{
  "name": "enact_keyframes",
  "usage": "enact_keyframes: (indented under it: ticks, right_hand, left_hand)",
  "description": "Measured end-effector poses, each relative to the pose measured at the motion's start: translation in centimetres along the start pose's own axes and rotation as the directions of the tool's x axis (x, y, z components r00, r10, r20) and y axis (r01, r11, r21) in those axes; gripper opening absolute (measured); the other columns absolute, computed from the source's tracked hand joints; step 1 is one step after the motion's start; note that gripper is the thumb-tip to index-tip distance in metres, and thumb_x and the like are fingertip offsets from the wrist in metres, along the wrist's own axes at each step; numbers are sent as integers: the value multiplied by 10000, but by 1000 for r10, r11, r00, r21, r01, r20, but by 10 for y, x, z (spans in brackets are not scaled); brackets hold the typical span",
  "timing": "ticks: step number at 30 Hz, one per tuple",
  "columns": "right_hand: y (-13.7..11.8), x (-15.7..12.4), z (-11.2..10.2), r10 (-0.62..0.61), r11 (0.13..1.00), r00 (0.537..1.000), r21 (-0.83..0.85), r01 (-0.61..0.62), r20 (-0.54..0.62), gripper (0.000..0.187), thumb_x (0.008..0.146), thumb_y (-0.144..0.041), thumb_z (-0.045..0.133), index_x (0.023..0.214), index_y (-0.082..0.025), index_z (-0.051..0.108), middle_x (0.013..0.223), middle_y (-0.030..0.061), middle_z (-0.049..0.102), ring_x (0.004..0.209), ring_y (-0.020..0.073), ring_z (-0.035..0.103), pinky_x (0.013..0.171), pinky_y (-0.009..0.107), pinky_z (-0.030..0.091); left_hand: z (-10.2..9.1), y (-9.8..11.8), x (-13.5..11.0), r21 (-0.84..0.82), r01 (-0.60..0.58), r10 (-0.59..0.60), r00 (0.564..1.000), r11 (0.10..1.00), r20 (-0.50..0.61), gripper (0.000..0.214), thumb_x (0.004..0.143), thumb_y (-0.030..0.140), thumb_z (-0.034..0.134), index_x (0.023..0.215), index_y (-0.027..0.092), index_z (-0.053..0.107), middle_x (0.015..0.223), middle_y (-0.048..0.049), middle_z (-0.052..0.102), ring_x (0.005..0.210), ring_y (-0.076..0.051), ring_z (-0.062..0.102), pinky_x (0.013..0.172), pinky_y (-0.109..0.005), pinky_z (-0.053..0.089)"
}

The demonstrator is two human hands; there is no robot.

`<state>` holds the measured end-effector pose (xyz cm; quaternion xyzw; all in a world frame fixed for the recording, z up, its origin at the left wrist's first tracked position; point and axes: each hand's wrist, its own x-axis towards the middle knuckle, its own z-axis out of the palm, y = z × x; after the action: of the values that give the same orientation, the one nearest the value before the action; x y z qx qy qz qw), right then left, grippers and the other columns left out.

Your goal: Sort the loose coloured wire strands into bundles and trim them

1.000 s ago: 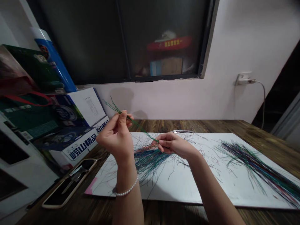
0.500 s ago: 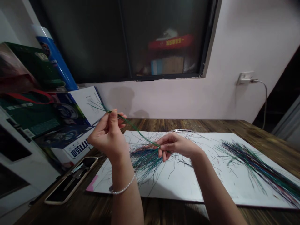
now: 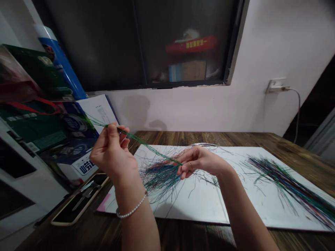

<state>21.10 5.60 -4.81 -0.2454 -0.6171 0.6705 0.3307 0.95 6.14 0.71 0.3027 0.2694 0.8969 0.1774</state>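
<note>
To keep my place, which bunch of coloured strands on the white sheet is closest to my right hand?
The tangled bunch, just below and beside the right hand. The long straight bunch lies well apart, toward the right end of the white sheet.

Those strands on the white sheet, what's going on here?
A person is holding a thin bunch of green strands stretched between the left hand and the right hand. Just below the right hand sits a tangled pile of coloured strands on a white sheet, which lies on a wooden table. A longer, straighter spread of dark coloured strands lies toward the sheet's right end.
</note>
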Motion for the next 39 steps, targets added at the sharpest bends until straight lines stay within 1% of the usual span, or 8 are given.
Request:
enact_keyframes:
  ticks: [8, 15, 20, 24, 27, 30, 34, 39]
  right_hand:
    - [8, 4, -4, 22, 999, 1000, -23, -22, -8, 244, 632, -164, 785, 869, -152, 725, 729, 34, 738, 651, 153, 709, 624, 261, 574]
    - [0, -5, -7, -81, 859, 991, -512, 14, -109, 227, 772, -306, 676, 948, -170, 724, 929, 83, 737, 886, 207, 684, 796, 351, 548]
    - [-16, -24, -3, -318, 785, 911, -611, 99, -262, 345, 861, -359, 567, 1143, -172, 628, 1174, 119, 651, 1053, 217, 626, 908, 380, 518]
    - [-25, -37, 10, -564, 694, 774, -674, 253, -290, 359, 887, -242, 520, 1244, -215, 537, 1180, 86, 637, 1029, 195, 631, 884, 366, 538]
    - [-31, -42, 24, -693, 571, 650, -789, 227, -314, 496, 870, -135, 484, 1345, -263, 426, 1317, 60, 539, 1124, 205, 572, 917, 376, 521]
    - [-33, -42, 31, -771, 437, 581, -880, 187, -260, 566, 848, -91, 470, 1372, -291, 392, 1402, 31, 450, 1234, 229, 479, 975, 413, 482]
    - [-29, -37, 29, -840, 335, 503, -923, 187, -203, 557, 838, -77, 465, 1349, -295, 432, 1383, 16, 476, 1250, 225, 464, 999, 425, 463]
    - [-28, -36, 30, -835, 353, 508, -914, 198, -213, 520, 847, -84, 466, 1328, -282, 459, 1332, 29, 531, 1211, 223, 505, 955, 422, 494]
  left_hand:
    - [-3, -2, 2, -15, 23, -22, 1000, 1000, 8, 13, 699, 243, 707, 711, 240, 712, 649, 19, 639, 532, -48, 549, 424, -128, 382]
    - [-4, -6, 0, 180, -4, -39, 970, 984, 239, 83, 697, 280, 715, 748, 216, 728, 642, 9, 669, 533, -61, 590, 441, -136, 422]
    - [6, -13, -21, 403, -10, -252, 767, 915, 590, 122, 690, 295, 727, 715, 176, 737, 625, -28, 694, 564, -114, 631, 458, -181, 462]
    - [18, -15, -44, 441, -59, -308, 634, 896, 710, 121, 732, 280, 691, 741, 169, 738, 667, -38, 703, 597, -119, 617, 505, -205, 474]
    - [23, -12, -57, 437, -90, -322, 548, 895, 772, 167, 771, 297, 648, 700, 161, 715, 627, -28, 662, 548, -100, 552, 490, -214, 439]
    - [25, -9, -63, 438, -43, -369, 470, 898, 802, 217, 791, 307, 617, 651, 150, 674, 590, -19, 609, 533, -95, 509, 472, -215, 404]
    - [25, -8, -63, 443, 3, -405, 413, 896, 816, 232, 793, 321, 612, 641, 148, 645, 593, -16, 585, 537, -96, 488, 483, -227, 401]
    - [25, -10, -64, 443, 16, -407, 425, 897, 809, 183, 770, 307, 640, 667, 160, 676, 621, -27, 631, 556, -112, 527, 500, -245, 418]
